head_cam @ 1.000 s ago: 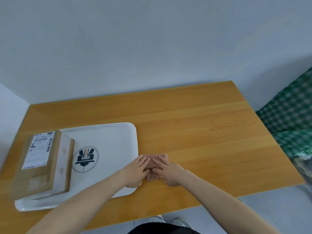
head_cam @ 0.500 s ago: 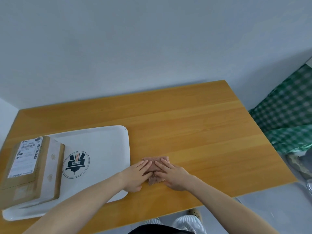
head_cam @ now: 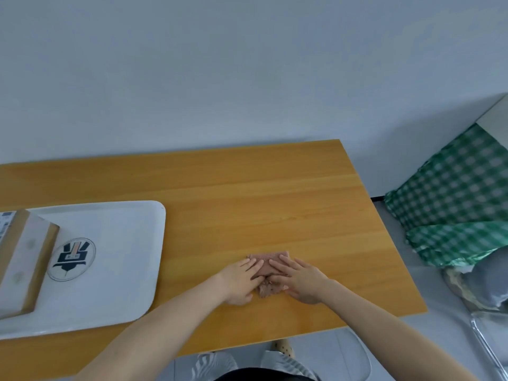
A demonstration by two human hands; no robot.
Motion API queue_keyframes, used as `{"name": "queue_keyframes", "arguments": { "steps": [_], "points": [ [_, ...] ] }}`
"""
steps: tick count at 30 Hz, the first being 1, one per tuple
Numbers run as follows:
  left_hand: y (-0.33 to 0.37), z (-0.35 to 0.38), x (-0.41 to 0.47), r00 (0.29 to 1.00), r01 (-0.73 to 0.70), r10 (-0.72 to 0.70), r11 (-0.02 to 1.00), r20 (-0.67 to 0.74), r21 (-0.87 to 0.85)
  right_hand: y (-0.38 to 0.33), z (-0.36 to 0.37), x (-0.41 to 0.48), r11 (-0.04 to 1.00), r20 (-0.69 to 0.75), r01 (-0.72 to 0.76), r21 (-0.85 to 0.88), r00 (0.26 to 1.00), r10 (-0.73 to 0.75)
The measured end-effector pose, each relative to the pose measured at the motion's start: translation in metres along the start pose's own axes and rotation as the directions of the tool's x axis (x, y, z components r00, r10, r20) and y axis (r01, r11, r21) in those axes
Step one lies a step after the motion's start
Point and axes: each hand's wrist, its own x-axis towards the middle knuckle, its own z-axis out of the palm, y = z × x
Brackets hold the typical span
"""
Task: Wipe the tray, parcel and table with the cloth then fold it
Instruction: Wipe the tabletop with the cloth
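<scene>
A small pinkish-brown cloth (head_cam: 268, 261), folded into a compact rectangle, lies on the wooden table (head_cam: 247, 204) near its front edge. My left hand (head_cam: 240, 279) and my right hand (head_cam: 298, 279) both rest flat on it, fingers stretched out and pressing it down, fingertips almost meeting. A white tray (head_cam: 123, 243) with a dark round logo sits at the left. The cardboard parcel (head_cam: 19, 268) stands on the tray's left part, cut off by the frame edge.
A grey wall runs behind the table. A green checked fabric (head_cam: 450, 204) is heaped to the right, beyond the table's right edge, with a metal chair frame (head_cam: 486, 345) below it. My striped slippers show under the front edge.
The view has swung to the right, so tray and parcel slid toward the left edge. Both hands stay pressed on the folded cloth in the same spot on the table.
</scene>
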Motion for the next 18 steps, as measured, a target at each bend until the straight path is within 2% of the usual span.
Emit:
{"name": "queue_keyframes", "arguments": {
  "steps": [7, 12, 18],
  "points": [
    [0.041, -0.033, 0.049, 0.999, 0.043, -0.043, 0.999, -0.015, -0.002, 0.050, 0.023, -0.041, 0.999, 0.004, -0.025, -0.038, 1.000, 0.025],
    [0.041, -0.042, 0.053, 0.998, 0.067, -0.067, 0.998, 0.004, -0.018, 0.054, 0.025, -0.045, 0.999, -0.014, -0.035, -0.016, 0.999, 0.034],
    [0.053, -0.035, 0.042, 0.999, 0.046, -0.043, 0.991, 0.027, -0.124, 0.045, 0.038, -0.058, 1.000, -0.070, 0.000, -0.001, 0.998, 0.000]
  ]
}}
